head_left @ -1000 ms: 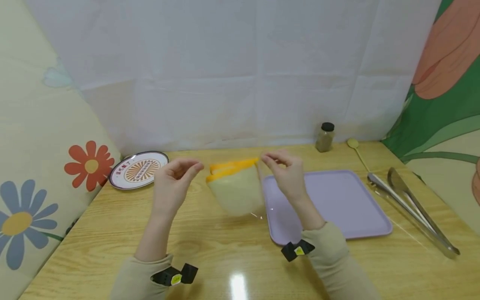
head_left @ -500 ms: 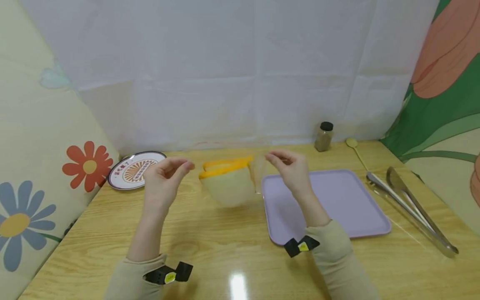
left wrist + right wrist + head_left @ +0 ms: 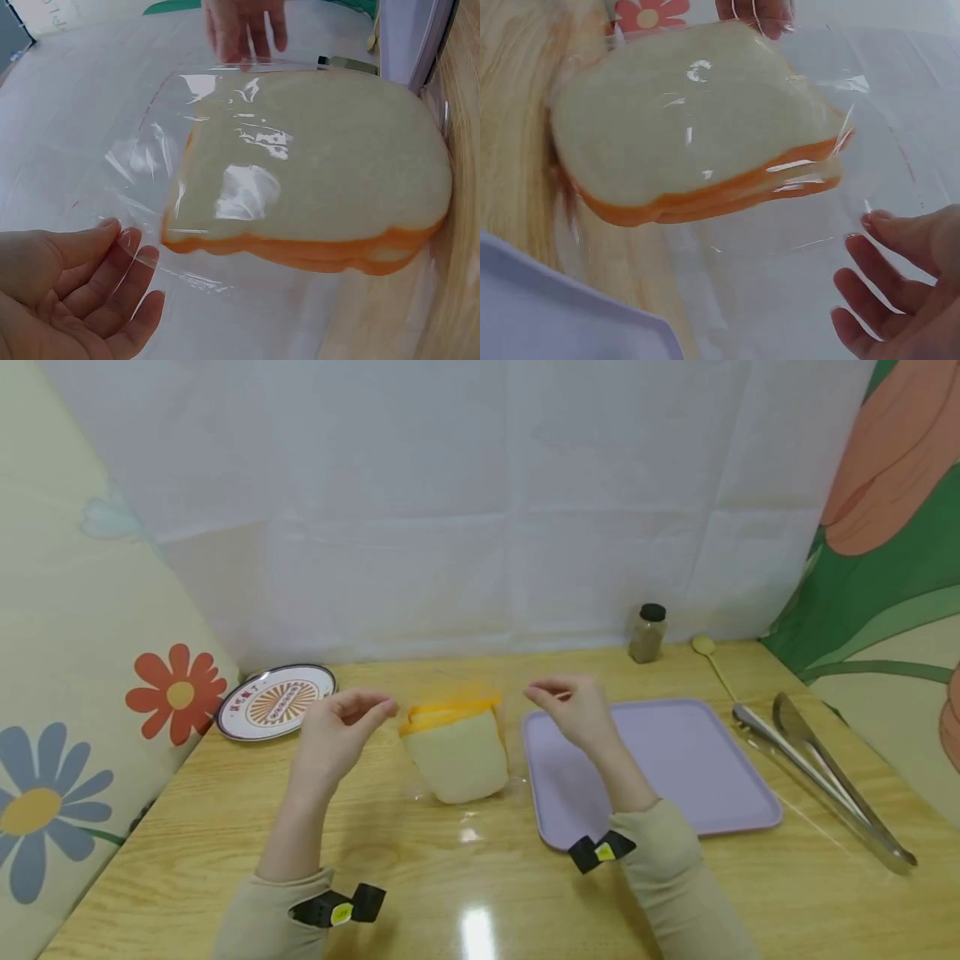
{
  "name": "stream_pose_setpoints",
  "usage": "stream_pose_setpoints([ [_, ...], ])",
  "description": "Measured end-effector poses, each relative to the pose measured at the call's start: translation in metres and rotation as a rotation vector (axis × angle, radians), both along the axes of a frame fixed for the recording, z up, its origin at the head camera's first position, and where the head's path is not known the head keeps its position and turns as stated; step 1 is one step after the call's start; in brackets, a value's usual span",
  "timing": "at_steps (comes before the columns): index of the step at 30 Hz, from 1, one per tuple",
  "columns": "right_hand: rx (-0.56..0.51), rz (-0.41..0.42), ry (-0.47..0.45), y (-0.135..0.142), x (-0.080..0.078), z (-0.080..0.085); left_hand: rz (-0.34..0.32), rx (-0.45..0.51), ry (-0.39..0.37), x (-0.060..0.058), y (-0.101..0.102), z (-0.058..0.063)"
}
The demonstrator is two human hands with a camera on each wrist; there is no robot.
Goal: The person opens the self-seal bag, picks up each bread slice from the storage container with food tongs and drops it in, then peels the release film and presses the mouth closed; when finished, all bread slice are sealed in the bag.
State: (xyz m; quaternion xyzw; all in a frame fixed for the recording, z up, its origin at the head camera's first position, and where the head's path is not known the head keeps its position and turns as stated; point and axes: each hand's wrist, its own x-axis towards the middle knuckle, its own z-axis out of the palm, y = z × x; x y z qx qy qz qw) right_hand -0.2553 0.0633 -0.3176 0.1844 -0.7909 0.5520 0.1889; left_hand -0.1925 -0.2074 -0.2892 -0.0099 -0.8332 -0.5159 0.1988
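A clear plastic bag [image 3: 161, 142] holding slices of white bread [image 3: 457, 760] with orange crusts stands upright in front of me, its bottom close against the wooden table. In the head view my left hand [image 3: 337, 731] is at the bag's upper left corner, pinching the film between thumb and fingers, as the left wrist view also shows. My right hand [image 3: 576, 714] pinches the upper right corner; in the right wrist view its thumb and forefinger meet at the film's edge. The film itself is nearly invisible in the head view.
A lilac tray [image 3: 697, 760] lies right of the bag, under my right forearm. Metal tongs [image 3: 832, 785], a yellow long-handled spoon [image 3: 705, 647] and a black-capped jar [image 3: 648, 635] are at the right. A printed plate [image 3: 277, 702] sits at the left back.
The bread bag swung up and slightly left between my hands, then came down toward the table. My hands drew a little apart, then closer again, still holding the bag's corners.
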Motion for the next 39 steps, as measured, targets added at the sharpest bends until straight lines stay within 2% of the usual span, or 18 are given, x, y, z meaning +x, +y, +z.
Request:
stream_pose_setpoints([
  [3, 0.045, 0.018, -0.021, 0.000, 0.001, -0.001, -0.019, -0.045, -0.067, 0.001, -0.003, -0.001],
  [6, -0.032, 0.014, -0.047, 0.000, 0.003, 0.002, -0.039, 0.055, -0.039, 0.000, -0.004, -0.001],
  [10, -0.126, 0.052, -0.052, -0.001, 0.004, 0.005, -0.166, 0.207, -0.031, -0.002, -0.005, -0.001],
  [13, -0.128, 0.116, -0.081, -0.001, 0.003, 0.002, -0.225, 0.235, -0.071, -0.003, -0.005, -0.003],
  [17, -0.133, 0.180, -0.146, -0.001, 0.002, -0.001, -0.231, 0.219, -0.077, -0.004, -0.003, -0.006],
  [22, -0.195, 0.206, -0.201, -0.002, 0.002, -0.002, -0.198, 0.278, -0.040, -0.006, 0.003, -0.008],
  [25, -0.233, 0.221, -0.198, -0.003, 0.002, -0.002, -0.171, 0.315, -0.022, -0.007, 0.006, -0.009],
  [27, -0.268, 0.226, -0.183, -0.004, 0.002, -0.003, -0.169, 0.354, 0.017, -0.007, 0.008, -0.009],
  [30, -0.331, 0.215, -0.179, -0.006, 0.002, -0.001, -0.219, 0.435, 0.109, -0.008, 0.011, -0.011],
  [32, -0.364, 0.212, -0.192, -0.005, 0.004, 0.002, -0.267, 0.487, 0.137, -0.008, 0.012, -0.010],
  [35, -0.378, 0.221, -0.221, -0.004, 0.007, 0.006, -0.315, 0.524, 0.117, -0.008, 0.013, -0.010],
  [39, -0.359, 0.237, -0.268, -0.002, 0.006, 0.007, -0.331, 0.565, 0.020, -0.008, 0.010, -0.011],
])
